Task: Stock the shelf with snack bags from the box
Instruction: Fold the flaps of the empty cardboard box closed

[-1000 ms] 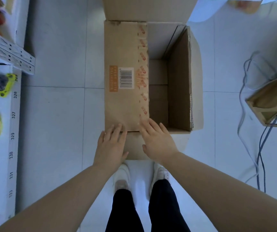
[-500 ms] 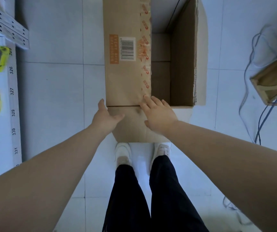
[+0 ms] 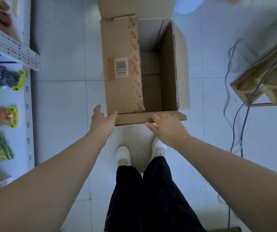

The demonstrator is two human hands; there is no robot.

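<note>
Nearest the camera, at bottom of view, two legs in black trousers (image 3: 151,198) and white shoes (image 3: 123,155) stood on a pale tiled floor (image 3: 64,101). Both bare forearms reached fwd. from the lower corners.

L. hand (image 3: 101,122) was spread and slack at the near-left corner of the cardboard box (image 3: 122,64), thumb tip touching the near flap (image 3: 149,118); it gripped nothing. R. hand (image 3: 166,129) lay palm-down w/ fingers (image 3: 159,116) curled over the near flap's front edge, taking hold of it at about mid-length; thumb sat below the edge.

Box stood on the floor directly ahead of the shoes. Its left flap, w/ barcode label (image 3: 122,67), orange label beside it & printed tape along the edge, lay folded over the left half of the opening. Right flap stood up; far flap tilted away. Through the uncovered right half, only bare cardboard interior showed; no snack bags could be made out inside, though the part under the left flap was hidden.

At left, white shelf (image 3: 28,114) w/ numbered edge strip (326–331) carried snack bags (image 3: 0,116) lying flat, well apart from the box; blurred. An upper perforated shelf rail (image 3: 12,47) sat beyond.

At right, well apart from box, grey cables (image 3: 234,131) trailed to a wooden frame (image 3: 259,81).
</note>
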